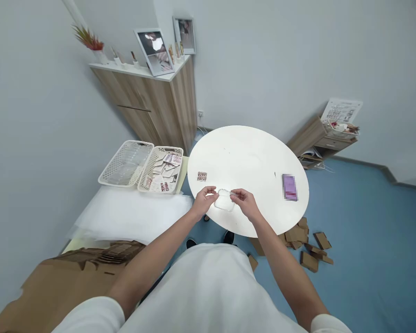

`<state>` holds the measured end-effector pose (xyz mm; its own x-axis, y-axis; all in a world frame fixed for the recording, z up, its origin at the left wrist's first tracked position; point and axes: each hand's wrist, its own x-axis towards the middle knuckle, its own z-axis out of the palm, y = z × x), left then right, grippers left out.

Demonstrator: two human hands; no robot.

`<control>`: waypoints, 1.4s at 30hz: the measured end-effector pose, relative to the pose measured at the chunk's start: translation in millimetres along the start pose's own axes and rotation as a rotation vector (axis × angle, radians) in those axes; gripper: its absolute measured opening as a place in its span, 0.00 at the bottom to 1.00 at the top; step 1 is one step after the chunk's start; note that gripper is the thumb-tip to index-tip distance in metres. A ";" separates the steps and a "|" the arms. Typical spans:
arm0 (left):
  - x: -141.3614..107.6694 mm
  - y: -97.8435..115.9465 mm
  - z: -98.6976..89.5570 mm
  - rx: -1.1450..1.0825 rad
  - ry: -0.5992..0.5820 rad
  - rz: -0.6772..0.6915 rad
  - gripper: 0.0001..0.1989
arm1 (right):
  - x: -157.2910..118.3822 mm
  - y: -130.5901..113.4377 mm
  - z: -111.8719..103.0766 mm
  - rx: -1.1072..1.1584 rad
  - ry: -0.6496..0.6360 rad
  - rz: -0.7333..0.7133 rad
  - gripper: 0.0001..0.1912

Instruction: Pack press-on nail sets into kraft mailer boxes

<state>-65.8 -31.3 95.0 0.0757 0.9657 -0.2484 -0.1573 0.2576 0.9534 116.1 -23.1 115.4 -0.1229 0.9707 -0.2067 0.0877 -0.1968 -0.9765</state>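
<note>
A small clear plastic case (224, 203) is between my two hands at the near edge of the round white table (242, 157). My left hand (206, 200) pinches its left side with thumb and fingers. On the right side, my right hand (243, 200) grips the case's upper corner. Just beyond my left hand lies a small set of pinkish-brown pieces (201, 176) on the tabletop. A purple, pixelated flat item (290, 187) rests near the table's right edge.
Left of the table, one white basket (106, 178) holds clear plastic cases and another (180, 178) holds cards and packets. White sheets (135, 212) and cardboard (65, 286) lie nearer. Small brown boxes (309, 261) are on the floor at right.
</note>
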 end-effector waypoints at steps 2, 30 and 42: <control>-3.8 -6.9 15.9 0.006 -0.052 -0.054 0.22 | -2.1 4.8 -21.9 0.032 0.041 0.016 0.17; 27.7 -51.3 143.5 -0.106 -0.092 -0.381 0.25 | 0.8 66.3 -150.6 -0.046 -0.191 -0.130 0.40; 36.8 -46.7 117.4 0.082 -0.235 -0.161 0.33 | 0.5 52.5 -144.1 -0.437 -0.197 -0.335 0.34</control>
<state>60.0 -11.7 61.4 0.3210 0.8758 -0.3605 -0.0450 0.3943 0.9179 263.1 -13.0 72.9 -0.3917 0.9181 0.0609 0.4066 0.2321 -0.8836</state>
